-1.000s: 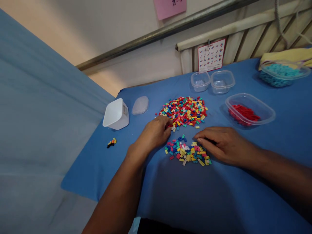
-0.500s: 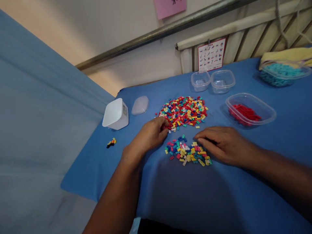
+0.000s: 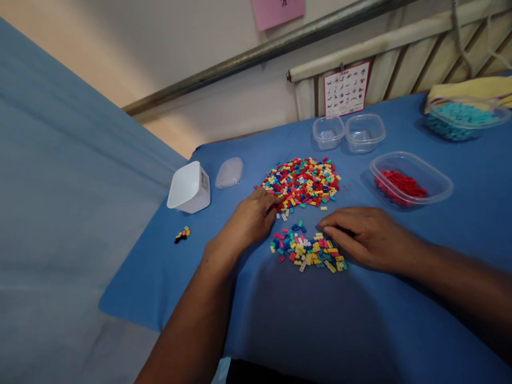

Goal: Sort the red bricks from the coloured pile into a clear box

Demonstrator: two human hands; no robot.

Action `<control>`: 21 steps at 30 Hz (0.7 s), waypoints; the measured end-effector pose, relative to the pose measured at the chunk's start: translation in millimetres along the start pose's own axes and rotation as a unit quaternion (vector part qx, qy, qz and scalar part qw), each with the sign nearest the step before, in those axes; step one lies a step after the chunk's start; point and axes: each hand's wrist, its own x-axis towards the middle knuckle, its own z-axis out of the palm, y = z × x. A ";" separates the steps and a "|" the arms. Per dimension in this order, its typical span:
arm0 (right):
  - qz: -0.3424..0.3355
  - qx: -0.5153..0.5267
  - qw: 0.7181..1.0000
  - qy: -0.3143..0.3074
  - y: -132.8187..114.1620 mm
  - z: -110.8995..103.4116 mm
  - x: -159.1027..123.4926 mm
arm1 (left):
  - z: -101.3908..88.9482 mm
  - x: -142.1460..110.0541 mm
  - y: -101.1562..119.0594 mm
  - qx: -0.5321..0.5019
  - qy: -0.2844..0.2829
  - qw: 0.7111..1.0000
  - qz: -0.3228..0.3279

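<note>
A large heap of small toy building bricks (image 3: pixel 304 181), mixed in colour, lies on the blue-covered table. At its near left edge is my left hand (image 3: pixel 256 216), palm down, its index finger stretched onto the bricks and its thumb apart below; the other fingers are partly hidden. Closer to me is a smaller, looser group of bricks (image 3: pixel 310 250). My right hand (image 3: pixel 364 234) rests on its side just right of that group, fingers curled and thumb pressed near the index finger. Nothing shows between its fingertips.
A clear tub with red pieces (image 3: pixel 412 178) stands right, a tub of turquoise pieces (image 3: pixel 460 120) behind it. Two small clear tubs (image 3: pixel 328 133) stand at the back. Left are a white container (image 3: pixel 190 186), a lid (image 3: pixel 230 172) and a small assembled brick piece (image 3: pixel 182 234).
My left hand's index finger has straightened out to the right over the heap's edge, and a white brick there has shifted slightly. My right hand has stayed in place.
</note>
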 end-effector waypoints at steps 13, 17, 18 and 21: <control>0.001 0.001 1.000 -0.005 -0.3 -0.1 0.1 | -0.8 -1.2 6.0 -0.002 -0.026 1.000 0.014; -0.003 0.001 1.000 0.003 -0.1 0.1 -0.1 | -3.0 -4.0 7.7 -0.010 -0.030 0.999 0.011; -0.003 0.000 1.000 0.003 0.0 0.2 -0.2 | -3.3 -4.7 8.3 -0.011 -0.031 0.999 0.007; -0.001 -0.003 1.000 -0.001 0.5 0.7 -0.5 | -4.0 -5.9 10.5 -0.011 -0.034 0.999 -0.005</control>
